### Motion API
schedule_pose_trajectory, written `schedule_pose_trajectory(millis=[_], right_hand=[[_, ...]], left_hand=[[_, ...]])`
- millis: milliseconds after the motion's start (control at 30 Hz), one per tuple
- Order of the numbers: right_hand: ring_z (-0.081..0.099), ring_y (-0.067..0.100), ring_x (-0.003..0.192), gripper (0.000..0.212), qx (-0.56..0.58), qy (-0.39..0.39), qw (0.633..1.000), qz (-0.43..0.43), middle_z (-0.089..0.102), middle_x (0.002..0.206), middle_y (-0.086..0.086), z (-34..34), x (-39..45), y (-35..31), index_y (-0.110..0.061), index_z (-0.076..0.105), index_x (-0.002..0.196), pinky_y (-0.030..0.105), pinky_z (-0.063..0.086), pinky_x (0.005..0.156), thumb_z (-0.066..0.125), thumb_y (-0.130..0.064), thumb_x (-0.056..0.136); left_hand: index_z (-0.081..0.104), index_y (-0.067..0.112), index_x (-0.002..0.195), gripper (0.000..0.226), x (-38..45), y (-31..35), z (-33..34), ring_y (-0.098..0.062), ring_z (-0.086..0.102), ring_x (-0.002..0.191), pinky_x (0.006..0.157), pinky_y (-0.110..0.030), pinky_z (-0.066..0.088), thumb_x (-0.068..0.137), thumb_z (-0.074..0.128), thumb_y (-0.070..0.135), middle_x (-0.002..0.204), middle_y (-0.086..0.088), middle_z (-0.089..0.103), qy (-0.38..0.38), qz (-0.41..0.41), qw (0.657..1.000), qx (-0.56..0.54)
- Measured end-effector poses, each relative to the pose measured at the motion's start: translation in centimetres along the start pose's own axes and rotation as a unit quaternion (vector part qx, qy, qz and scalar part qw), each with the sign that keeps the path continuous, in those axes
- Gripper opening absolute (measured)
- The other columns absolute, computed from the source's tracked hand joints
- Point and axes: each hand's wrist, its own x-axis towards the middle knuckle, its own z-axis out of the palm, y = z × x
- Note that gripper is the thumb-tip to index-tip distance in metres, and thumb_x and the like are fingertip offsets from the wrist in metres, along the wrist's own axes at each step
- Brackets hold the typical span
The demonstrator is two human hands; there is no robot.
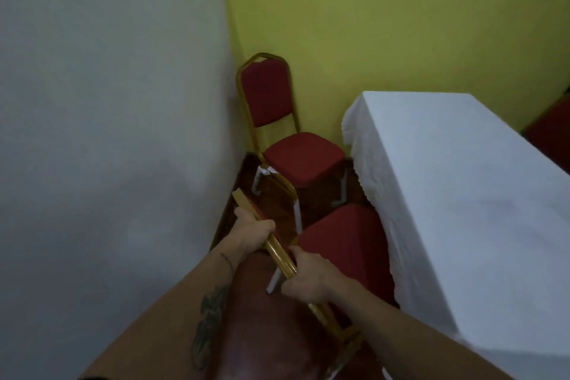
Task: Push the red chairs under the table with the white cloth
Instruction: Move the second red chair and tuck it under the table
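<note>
Both hands, left hand [254, 229] and right hand [303, 279], were clamped on the near red padded gold-framed chair [339, 234] backrest for steering; its seat touched the white-clothed table [462, 194]. Second red chair [303, 157] stood clear.

Colour notes from my remote seat. Near chair [336, 244]: deep red seat pad, glossy gold frame, white caps on the legs. Far chair [277, 120]: the same red upholstery on seat and backrest, gold tube frame, white wrapping on the legs. Cloth [456, 194] over the counter — plain white, faint woven texture, no print. Back wall [401, 25] yellow-green; left wall [108, 102] pale grey-white. Floor [259, 318] dark reddish-brown, shiny. Left forearm [209, 311] carries a dark greenish-black tattoo — leaf-like pattern.
</note>
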Motion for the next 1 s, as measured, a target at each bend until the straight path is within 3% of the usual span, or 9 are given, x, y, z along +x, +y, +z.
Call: schedule_pose_trajectory(millis=[133,233,333,433,567,667,800,900,1000], right_hand=[[0.064,0.034,0.115,0.059,0.024,0.060,0.995,0.073,0.066,0.124,0.006,0.2,0.4,-1.1,-0.023,0.059,0.133,0.039,0.052,0.094,0.063,-0.037,0.076],[0.066,0.035,0.110,0.038,0.054,0.116,0.985,0.114,0.068,0.118,0.007,1.1,0.3,-2.0,-0.021,0.063,0.120,0.038,0.049,0.088,0.058,-0.031,0.084],[0.066,0.037,0.106,0.037,0.079,0.138,0.976,0.150,0.068,0.113,0.008,1.6,0.4,-2.7,-0.023,0.064,0.112,0.040,0.052,0.087,0.056,-0.029,0.077],[0.066,0.035,0.105,0.042,0.079,0.126,0.975,0.162,0.067,0.113,0.008,1.4,0.4,-3.4,-0.024,0.064,0.118,0.039,0.052,0.085,0.060,-0.029,0.077],[0.065,0.033,0.108,0.044,0.055,0.132,0.974,0.178,0.067,0.118,0.009,1.5,0.3,-4.4,-0.022,0.063,0.127,0.039,0.052,0.088,0.065,-0.028,0.083],[0.066,0.033,0.108,0.037,0.052,0.129,0.973,0.182,0.067,0.116,0.010,2.0,0.4,-5.0,-0.018,0.063,0.122,0.040,0.054,0.086,0.065,-0.025,0.086],[0.063,0.033,0.112,0.035,0.044,0.135,0.973,0.181,0.064,0.123,0.012,2.4,0.2,-5.8,-0.012,0.060,0.124,0.041,0.053,0.090,0.064,-0.026,0.092],[0.063,0.033,0.111,0.035,0.035,0.137,0.972,0.190,0.063,0.124,0.013,2.1,0.3,-5.8,-0.012,0.059,0.124,0.039,0.051,0.086,0.064,-0.026,0.093],[0.063,0.033,0.113,0.037,0.026,0.135,0.973,0.188,0.062,0.124,0.012,1.7,0.8,-5.7,-0.012,0.057,0.126,0.038,0.048,0.083,0.063,-0.029,0.094]], left_hand=[[0.015,0.010,0.142,0.083,0.3,2.1,-0.1,-0.031,0.070,0.090,0.080,-0.052,0.061,0.077,0.065,0.024,0.098,-0.009,0.059,-0.045,0.008,0.999,-0.006],[0.010,0.008,0.143,0.077,1.7,2.6,-0.2,-0.030,0.067,0.093,0.081,-0.052,0.061,0.088,0.063,0.019,0.098,-0.010,0.057,-0.072,0.027,0.997,0.003],[0.002,0.007,0.145,0.078,1.9,2.9,-0.1,-0.031,0.067,0.094,0.066,-0.045,0.062,0.092,0.060,0.013,0.110,-0.020,0.060,-0.092,0.028,0.995,-0.001],[0.003,0.008,0.146,0.079,2.9,2.8,-0.3,-0.030,0.068,0.089,0.059,-0.042,0.061,0.092,0.060,0.011,0.113,-0.023,0.059,-0.107,0.014,0.994,-0.013],[0.021,0.005,0.145,0.074,3.9,2.7,-0.7,-0.032,0.069,0.089,0.053,-0.041,0.061,0.085,0.065,0.012,0.120,-0.024,0.058,-0.122,-0.001,0.992,-0.024],[0.018,0.012,0.141,0.073,4.0,3.0,-1.2,-0.034,0.068,0.095,0.063,-0.047,0.063,0.085,0.065,0.012,0.119,-0.022,0.057,-0.134,-0.001,0.991,-0.001],[0.002,0.008,0.149,0.094,4.5,3.7,-1.5,-0.035,0.063,0.106,0.087,-0.054,0.059,0.082,0.067,0.020,0.121,-0.019,0.055,-0.154,0.023,0.987,0.045],[-0.010,0.004,0.152,0.100,4.9,4.2,-0.9,-0.031,0.062,0.097,0.085,-0.051,0.058,0.088,0.066,0.015,0.110,-0.015,0.052,-0.161,0.026,0.985,0.047],[-0.008,0.003,0.152,0.093,5.3,4.7,-0.7,-0.027,0.062,0.082,0.080,-0.054,0.059,0.092,0.063,0.008,0.095,-0.010,0.048,-0.164,0.025,0.985,0.035]])
